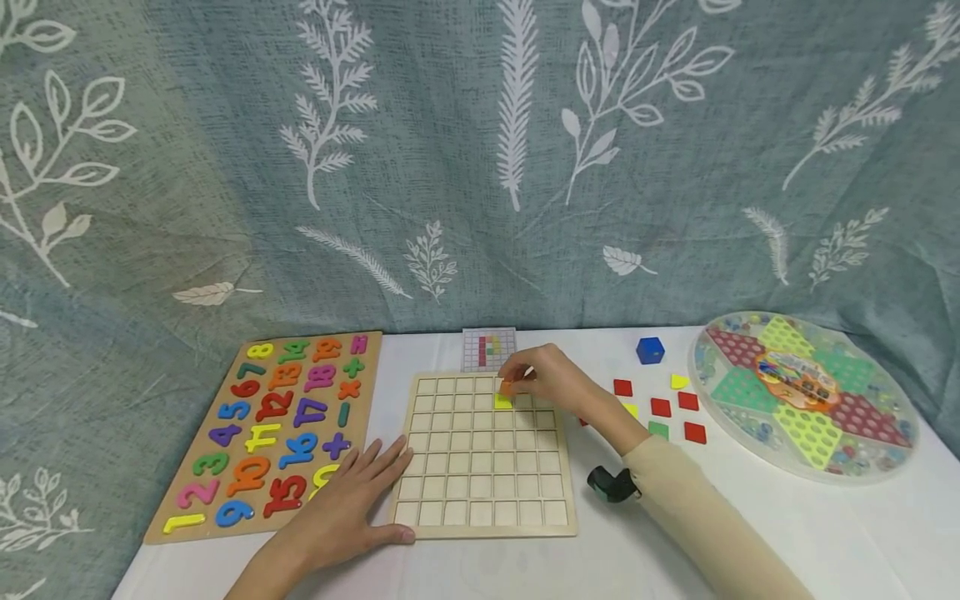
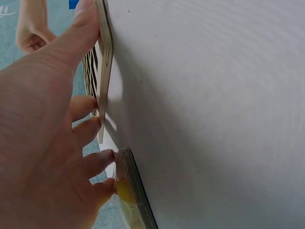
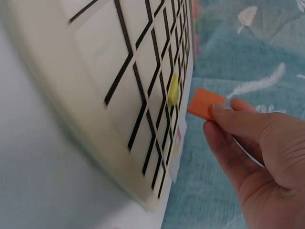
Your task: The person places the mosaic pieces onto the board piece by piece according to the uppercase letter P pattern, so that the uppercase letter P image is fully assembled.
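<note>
My right hand [image 1: 551,379] pinches an orange square tile [image 3: 206,103] between thumb and fingers over the far part of the wooden grid board [image 1: 480,532]. One yellow tile [image 1: 503,402] lies in a cell of the board, just below the orange one in the head view. At the board's left edge my left hand [image 1: 352,500] lies with its fingers spread. Its thumb touches the board's near left corner, and its other fingertips reach over the board's edge and the number board [image 1: 266,433]. Behind the grid board lies a small printed card [image 1: 489,349] with a coloured pattern.
Several loose tiles, such as a red tile [image 1: 695,432] and a green tile [image 1: 658,429], lie right of the board. A blue cube [image 1: 650,351] stands behind them. Farther right is a round game box [image 1: 806,398]. A black object [image 1: 611,484] sits beside my right forearm.
</note>
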### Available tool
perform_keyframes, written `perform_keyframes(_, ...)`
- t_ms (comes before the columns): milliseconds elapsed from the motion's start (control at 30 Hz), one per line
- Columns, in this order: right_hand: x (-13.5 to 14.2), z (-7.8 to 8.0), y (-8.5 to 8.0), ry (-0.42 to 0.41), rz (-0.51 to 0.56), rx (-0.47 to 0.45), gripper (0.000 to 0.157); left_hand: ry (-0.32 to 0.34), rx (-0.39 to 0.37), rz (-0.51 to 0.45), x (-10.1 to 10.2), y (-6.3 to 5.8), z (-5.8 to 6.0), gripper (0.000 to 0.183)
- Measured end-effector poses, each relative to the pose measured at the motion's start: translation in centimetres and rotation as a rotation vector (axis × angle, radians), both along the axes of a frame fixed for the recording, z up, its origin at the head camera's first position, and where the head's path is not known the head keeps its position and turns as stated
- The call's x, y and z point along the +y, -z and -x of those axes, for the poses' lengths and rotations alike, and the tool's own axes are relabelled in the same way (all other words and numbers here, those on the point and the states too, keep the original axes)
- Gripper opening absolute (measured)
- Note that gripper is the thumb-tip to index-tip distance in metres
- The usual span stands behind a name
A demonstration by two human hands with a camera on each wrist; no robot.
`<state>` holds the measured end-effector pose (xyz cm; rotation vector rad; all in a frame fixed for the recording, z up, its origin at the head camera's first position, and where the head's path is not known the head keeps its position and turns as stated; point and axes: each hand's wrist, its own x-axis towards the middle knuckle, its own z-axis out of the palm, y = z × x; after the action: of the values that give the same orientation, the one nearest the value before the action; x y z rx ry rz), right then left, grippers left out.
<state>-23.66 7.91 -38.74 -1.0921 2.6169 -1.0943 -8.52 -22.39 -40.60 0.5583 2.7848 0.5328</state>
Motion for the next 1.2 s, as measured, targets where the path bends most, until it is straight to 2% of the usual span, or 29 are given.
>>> perform_keyframes(433, -3.2, -0.3, 0.5, -0.054, -0.006, -0.046, 0.014, -0.001, 0.009, -0.013, 0.0, 0.2, 0.0, 0.102)
perform_keyframes(833, -3.7, 0.1, 1.1, -0.017, -0.051, -0.058, 0.014, 0.0, 0.028, -0.022, -0.1, 0.2, -0.2, 0.101)
perform_keyframes(1200, -3.6, 0.5, 1.8, -0.014, -0.054, -0.076, 0.012, -0.017, -0.029, -0.027, -0.1, 0.0, 0.0, 0.103)
